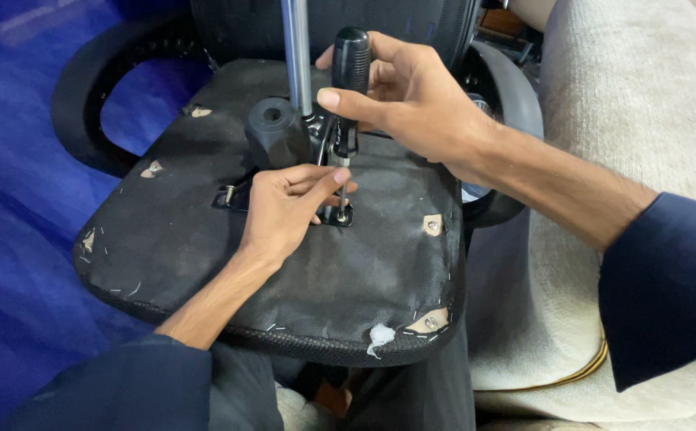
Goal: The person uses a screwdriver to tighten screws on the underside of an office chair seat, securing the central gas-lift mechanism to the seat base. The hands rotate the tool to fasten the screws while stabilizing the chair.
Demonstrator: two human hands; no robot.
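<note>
An office chair lies upside down, its black fabric-covered seat underside [204,247] facing me. My right hand [412,100] grips the black handle of a screwdriver [349,80] held upright, its tip on a screw [341,214] in the black metal mounting plate [236,195]. My left hand [284,207] rests on the seat and pinches the screwdriver's shaft just above the screw. Right behind my hands a chrome gas-lift column [297,56] rises from the mechanism, with a black knob [276,132] beside it.
A black armrest [76,104] curves at the left over a blue floor covering [21,239]. The other armrest [515,96] sits at the right against a beige upholstered cushion [643,104]. Torn fabric and staples show along the seat's near edge [380,335].
</note>
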